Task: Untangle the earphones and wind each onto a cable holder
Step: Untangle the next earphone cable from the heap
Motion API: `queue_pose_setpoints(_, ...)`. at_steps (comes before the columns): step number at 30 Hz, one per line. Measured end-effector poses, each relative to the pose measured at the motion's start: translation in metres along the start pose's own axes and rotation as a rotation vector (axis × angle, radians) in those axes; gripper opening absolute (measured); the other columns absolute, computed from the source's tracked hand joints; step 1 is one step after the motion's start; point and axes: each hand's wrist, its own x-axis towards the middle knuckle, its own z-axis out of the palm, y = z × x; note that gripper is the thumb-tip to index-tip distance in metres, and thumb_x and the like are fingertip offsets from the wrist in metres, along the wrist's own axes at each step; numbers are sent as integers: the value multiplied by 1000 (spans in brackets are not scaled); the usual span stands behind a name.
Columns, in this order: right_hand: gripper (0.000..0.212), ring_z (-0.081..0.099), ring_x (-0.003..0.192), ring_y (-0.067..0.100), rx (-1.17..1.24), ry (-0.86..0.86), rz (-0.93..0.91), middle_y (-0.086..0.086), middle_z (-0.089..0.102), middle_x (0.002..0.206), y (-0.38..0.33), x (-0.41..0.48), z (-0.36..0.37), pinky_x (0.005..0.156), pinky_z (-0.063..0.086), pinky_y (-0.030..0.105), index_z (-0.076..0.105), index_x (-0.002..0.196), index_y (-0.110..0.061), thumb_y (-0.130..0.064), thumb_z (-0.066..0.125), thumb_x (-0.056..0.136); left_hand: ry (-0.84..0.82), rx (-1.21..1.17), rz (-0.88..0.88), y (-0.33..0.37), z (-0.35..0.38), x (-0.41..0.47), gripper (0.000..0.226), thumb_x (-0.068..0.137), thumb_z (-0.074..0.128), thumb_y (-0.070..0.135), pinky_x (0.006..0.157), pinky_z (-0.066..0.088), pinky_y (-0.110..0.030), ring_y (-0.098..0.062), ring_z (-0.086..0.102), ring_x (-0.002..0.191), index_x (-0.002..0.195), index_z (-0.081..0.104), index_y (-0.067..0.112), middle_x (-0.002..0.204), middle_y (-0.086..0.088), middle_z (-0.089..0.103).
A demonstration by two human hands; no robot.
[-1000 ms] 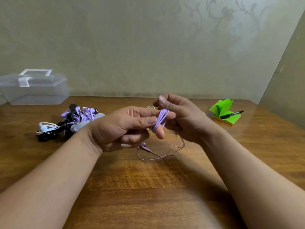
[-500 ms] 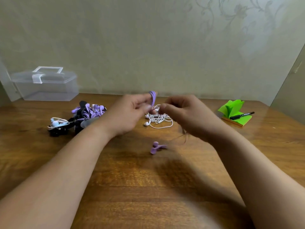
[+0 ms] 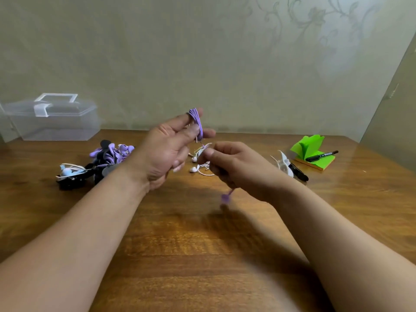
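Note:
My left hand (image 3: pixel 167 149) is raised above the table with a coil of purple earphone cable (image 3: pixel 196 122) looped round its index and middle fingers. My right hand (image 3: pixel 234 167) pinches the loose end of that cable just below the coil; a purple earbud (image 3: pixel 225 197) dangles blurred under it. White earphones (image 3: pixel 200 165) lie on the table behind my hands. A tangled pile of purple, black and white earphones (image 3: pixel 96 163) lies at the left. White cable holders (image 3: pixel 284 164) lie to the right.
A clear plastic box (image 3: pixel 51 120) with a handle stands at the back left. Green sticky notes (image 3: pixel 311 152) with a black marker (image 3: pixel 322 155) on top sit at the back right; another black marker (image 3: pixel 298 173) lies beside the holders. The wall runs behind the wooden table (image 3: pixel 202 255).
My left hand rose with the purple coil, now held upright on its fingers. My right hand dropped slightly, still on the cable end. The earbud lifted off the table and hangs.

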Motion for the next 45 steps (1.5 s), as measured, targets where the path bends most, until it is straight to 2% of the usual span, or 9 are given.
queue_pose_setpoints(4,29,43,51,9,-628,158,-60,-3,58,60,-12,-2,-9,47,36,25,72,83,-19,-41,65,101,-72,645,131,-9,-7,-2,28,105,56,23,93,56,-35,-7,71,90,124,70,37,113,-5,77)
queue_pose_setpoints(7,20,51,58,10,-659,218,-113,-1,65,68,-12,-2,-24,56,42,33,73,85,-19,-36,72,95,-253,973,103,-7,-10,-5,19,106,56,26,94,53,-43,-17,68,94,105,73,33,96,14,76)
queue_pose_setpoints(11,12,54,59,6,-358,111,-142,-6,68,71,-13,-4,-40,56,43,23,70,96,-10,-22,70,99,-514,640,-92,10,-5,-11,23,108,51,19,49,34,-27,-14,42,49,104,72,11,70,14,66)
queue_pose_setpoints(16,19,50,66,11,247,-65,-174,1,61,75,-4,0,-35,62,42,22,62,86,-11,-23,62,101,-677,-99,-215,6,-6,-18,37,102,51,14,36,18,-22,-4,31,38,137,64,11,97,-9,68)
queue_pose_setpoints(23,25,48,59,10,611,80,-71,-1,51,64,7,11,-1,58,46,22,62,99,-5,-15,42,111,-226,-180,-98,-9,16,-5,38,97,56,21,77,52,-25,-17,64,86,133,68,20,101,-5,74)
queue_pose_setpoints(31,5,62,70,14,545,322,-15,4,68,78,15,16,-3,63,55,23,66,103,-5,-8,62,103,-155,-85,-10,-11,14,-2,33,93,59,24,116,38,-34,-16,58,131,122,73,19,116,-8,75)
queue_pose_setpoints(36,8,66,65,17,570,291,5,10,63,74,12,13,12,59,56,26,63,96,-4,-8,62,102,-101,-227,-1,-9,24,-3,26,90,61,21,96,49,-21,-9,62,123,106,81,23,122,-2,74)
queue_pose_setpoints(40,15,67,70,23,774,210,48,15,64,78,6,13,19,63,61,28,64,98,2,-11,61,103,17,-198,4,-13,25,1,30,99,58,17,76,51,-19,-12,63,93,126,69,20,111,-10,71)
queue_pose_setpoints(45,20,76,85,30,800,71,167,23,72,96,3,10,12,79,65,35,65,114,5,-6,49,107,103,-160,9,-17,23,5,27,106,50,11,79,54,-25,-14,62,89,124,67,23,91,-3,70)
